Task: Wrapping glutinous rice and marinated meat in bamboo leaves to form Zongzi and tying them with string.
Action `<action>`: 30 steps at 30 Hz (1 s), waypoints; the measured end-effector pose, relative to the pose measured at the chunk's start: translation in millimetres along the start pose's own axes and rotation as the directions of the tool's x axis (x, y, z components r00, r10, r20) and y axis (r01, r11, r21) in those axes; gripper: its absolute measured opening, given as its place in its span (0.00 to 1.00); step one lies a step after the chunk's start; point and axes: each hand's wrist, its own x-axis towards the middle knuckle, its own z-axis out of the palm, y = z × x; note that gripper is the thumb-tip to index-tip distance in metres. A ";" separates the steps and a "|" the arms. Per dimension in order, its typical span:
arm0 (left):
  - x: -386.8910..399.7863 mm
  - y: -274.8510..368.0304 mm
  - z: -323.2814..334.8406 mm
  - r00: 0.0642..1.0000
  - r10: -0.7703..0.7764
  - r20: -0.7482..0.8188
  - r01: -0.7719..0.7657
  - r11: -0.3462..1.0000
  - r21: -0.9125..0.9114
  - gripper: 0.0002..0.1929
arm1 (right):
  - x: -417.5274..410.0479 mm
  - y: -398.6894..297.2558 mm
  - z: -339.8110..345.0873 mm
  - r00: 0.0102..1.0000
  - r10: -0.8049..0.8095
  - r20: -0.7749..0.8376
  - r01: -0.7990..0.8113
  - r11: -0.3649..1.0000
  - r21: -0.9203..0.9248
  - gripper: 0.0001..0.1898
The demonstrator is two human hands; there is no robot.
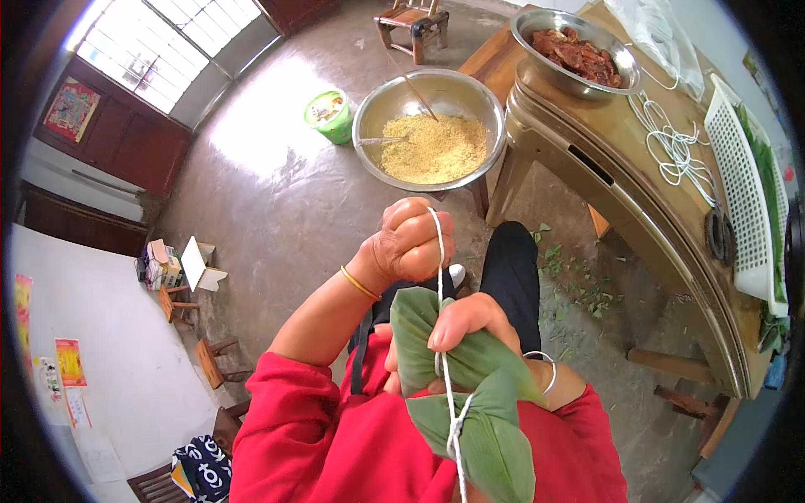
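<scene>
My left hand (412, 242), with a yellow bangle at its wrist, is a fist around a white string (441, 264) pulled up and away from my body. My right hand (471, 320) grips a green leaf-wrapped bundle (418, 314), thumb on top and fingers partly hidden beneath. From the fist, the string runs down across this bundle. Just below hangs a second leaf-wrapped bundle (494, 440), knotted round with white string and nearer my chest. What fills the bundles is hidden by the leaves.
Beyond my hands, a large metal basin (371, 165) holds yellowish grain and utensils. A green bucket (336, 126) stands beside it. The table (666, 220) at right carries a metal bowl of dark red meat (578, 56), loose white string (673, 148), scissors (717, 236) and a white basket (748, 251) with leaves.
</scene>
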 end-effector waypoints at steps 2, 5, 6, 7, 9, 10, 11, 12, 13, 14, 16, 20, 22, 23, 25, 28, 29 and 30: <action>-0.8 -2.5 2.4 1.000 -0.003 -0.019 0.003 1.000 -0.009 0.14 | 0.4 -8.8 4.4 0.996 0.065 -0.065 -0.070 0.995 -0.073 0.20; 2.3 -6.0 0.3 0.998 0.038 0.048 -0.038 0.999 -0.010 0.13 | -0.1 -16.9 -4.1 0.990 0.127 -0.057 -0.126 0.992 0.017 0.20; 4.0 -6.6 2.7 0.998 0.040 0.045 -0.040 0.999 -0.016 0.13 | -1.6 -17.0 -6.9 0.992 0.122 0.023 -0.124 0.976 0.180 0.27; 6.0 -7.1 5.9 0.999 0.049 0.000 -0.049 0.999 -0.015 0.14 | -1.6 -15.1 -6.1 0.993 0.120 0.017 -0.121 0.977 0.176 0.27; 7.1 -6.6 10.5 0.997 0.061 -0.046 -0.061 0.998 -0.013 0.16 | 1.7 -10.0 -3.3 0.991 0.111 0.077 -0.135 0.847 0.514 0.25; 5.0 -5.4 12.3 0.997 0.060 -0.052 -0.060 0.998 -0.003 0.16 | 3.3 -10.4 -3.3 0.991 0.109 0.079 -0.134 0.848 0.512 0.25; 4.0 -5.1 13.9 0.997 0.059 -0.057 -0.058 0.998 0.008 0.16 | 5.3 -11.5 -3.1 0.994 0.072 0.077 -0.098 0.895 0.435 0.24; 3.2 -4.3 15.5 0.997 0.058 -0.055 -0.058 0.998 0.004 0.16 | 6.0 -11.3 -1.8 0.997 0.034 0.075 -0.059 0.933 0.356 0.24; 2.5 -3.7 17.3 0.997 0.036 -0.071 -0.037 0.999 -0.024 0.16 | 6.2 -11.2 -0.4 0.997 -0.003 0.074 -0.017 0.961 0.275 0.23; 1.5 -3.1 17.8 0.996 0.012 -0.086 -0.017 0.999 -0.052 0.16 | 1.6 -12.9 1.5 1.000 0.018 -0.009 -0.016 0.985 0.173 0.23; 2.6 -1.0 17.0 0.999 -0.003 -0.036 0.000 0.998 -0.070 0.15 | -0.7 -17.0 -5.0 0.999 -0.042 0.003 0.042 0.997 -0.065 0.23; 18.3 0.5 4.7 0.989 -0.103 0.108 0.122 0.975 -0.186 0.12 | -11.8 -32.4 -14.7 0.970 0.211 -0.122 -0.220 0.973 -0.068 0.18; 39.0 4.8 -5.5 0.927 -0.284 0.245 0.358 0.866 -0.349 0.09 | -5.6 -49.5 -26.1 0.957 0.283 -0.069 -0.288 0.954 -0.085 0.21; 50.9 13.3 -12.5 0.846 -0.397 0.355 0.527 0.724 -0.445 0.06 | -3.4 -57.1 -31.9 0.985 0.170 -0.013 -0.169 0.968 -0.185 0.20; 67.6 22.9 -40.4 0.576 -0.580 0.576 0.768 0.143 -0.624 0.05 | -0.7 -69.0 -36.0 0.986 -0.016 0.165 0.074 0.934 -0.350 0.20; 78.0 18.8 -55.4 0.606 -0.606 0.515 0.646 -0.004 -0.764 0.07 | -8.5 -78.5 -36.6 0.993 0.041 0.107 0.010 0.899 -0.438 0.21; 84.9 22.3 -60.0 0.660 -0.614 0.433 0.668 0.215 -0.713 0.08 | -10.2 -78.4 -36.9 0.996 0.025 0.090 0.017 0.899 -0.438 0.21; 93.0 27.1 -65.0 0.718 -0.598 0.355 0.658 0.419 -0.626 0.11 | -11.8 -79.8 -34.9 0.998 0.024 0.065 0.004 0.913 -0.408 0.22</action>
